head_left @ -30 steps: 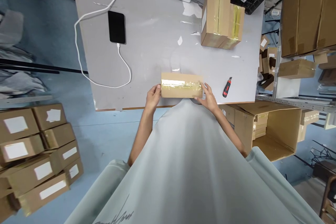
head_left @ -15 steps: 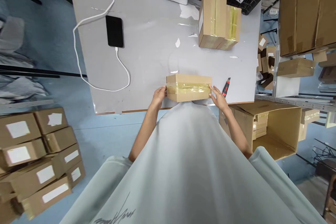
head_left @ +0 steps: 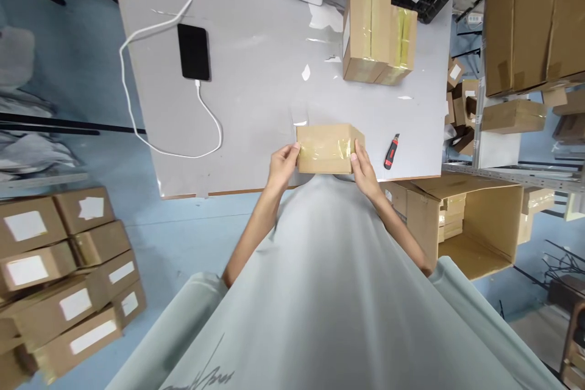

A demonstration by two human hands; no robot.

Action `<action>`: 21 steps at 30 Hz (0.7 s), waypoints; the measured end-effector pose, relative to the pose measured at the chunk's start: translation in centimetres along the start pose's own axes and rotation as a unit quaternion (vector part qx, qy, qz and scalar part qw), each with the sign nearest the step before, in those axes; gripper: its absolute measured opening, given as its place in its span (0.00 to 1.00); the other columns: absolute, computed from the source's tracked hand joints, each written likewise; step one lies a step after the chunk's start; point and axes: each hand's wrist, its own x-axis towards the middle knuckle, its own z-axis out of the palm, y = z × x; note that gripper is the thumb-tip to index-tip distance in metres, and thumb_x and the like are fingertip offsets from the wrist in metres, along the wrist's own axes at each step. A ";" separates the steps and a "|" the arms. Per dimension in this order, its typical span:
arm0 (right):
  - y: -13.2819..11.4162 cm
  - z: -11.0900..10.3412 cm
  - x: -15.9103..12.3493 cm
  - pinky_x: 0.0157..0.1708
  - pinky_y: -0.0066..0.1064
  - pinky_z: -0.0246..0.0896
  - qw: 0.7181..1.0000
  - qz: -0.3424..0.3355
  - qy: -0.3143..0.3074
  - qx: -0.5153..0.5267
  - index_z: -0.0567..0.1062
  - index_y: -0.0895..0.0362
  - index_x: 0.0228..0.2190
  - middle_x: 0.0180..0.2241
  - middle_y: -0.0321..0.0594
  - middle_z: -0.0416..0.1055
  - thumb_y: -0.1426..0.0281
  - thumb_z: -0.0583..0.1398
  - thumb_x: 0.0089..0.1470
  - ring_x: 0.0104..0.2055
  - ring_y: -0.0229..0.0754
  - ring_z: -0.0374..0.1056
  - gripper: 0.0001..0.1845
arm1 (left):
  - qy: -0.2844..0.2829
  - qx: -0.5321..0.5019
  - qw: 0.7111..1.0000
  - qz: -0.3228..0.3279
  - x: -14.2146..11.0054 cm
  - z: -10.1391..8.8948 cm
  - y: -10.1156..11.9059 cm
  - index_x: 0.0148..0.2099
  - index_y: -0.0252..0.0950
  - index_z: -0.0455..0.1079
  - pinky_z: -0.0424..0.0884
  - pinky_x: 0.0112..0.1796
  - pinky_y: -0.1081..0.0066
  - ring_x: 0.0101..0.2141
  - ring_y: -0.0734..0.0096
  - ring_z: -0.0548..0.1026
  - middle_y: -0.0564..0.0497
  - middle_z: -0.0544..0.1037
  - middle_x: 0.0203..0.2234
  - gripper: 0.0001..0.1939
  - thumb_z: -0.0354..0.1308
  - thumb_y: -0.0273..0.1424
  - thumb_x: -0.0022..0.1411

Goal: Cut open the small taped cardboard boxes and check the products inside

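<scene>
Between my two hands is a taped cardboard box (head_left: pixel 325 147) at the front edge of the table, with shiny yellowish tape on the side facing me. My left hand (head_left: pixel 283 166) grips its left end, thumb and fingers closed on the corner. Against the right end presses my right hand (head_left: pixel 364 170), its fingers along the side. A red and black utility knife (head_left: pixel 391 152) lies on the table to the right of my right hand. The box's underside is hidden.
Two taped boxes (head_left: pixel 378 30) stand at the back right of the table (head_left: pixel 256 91), before a black crate (head_left: pixel 429 9). A phone (head_left: pixel 194 52) on a white cable lies left. An open carton (head_left: pixel 484 225) sits below right; labelled boxes (head_left: pixel 75 304) are stacked left.
The box has been turned in my hands, so a different, wider taped face shows. Both hands have shifted with it, the right one moving inward. The knife stays on the table.
</scene>
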 end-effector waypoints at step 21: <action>2.1 0.2 2.3 0.66 0.46 0.74 0.997 -0.018 -0.006 0.078 0.85 0.55 0.53 0.56 0.49 0.86 0.26 0.50 0.70 0.61 0.57 0.79 0.49 | -0.032 0.180 0.981 0.060 -1.4 -2.5 3.1 0.53 0.38 0.81 0.79 0.54 0.58 0.47 0.52 0.85 0.43 0.87 0.50 0.22 0.71 0.51 0.71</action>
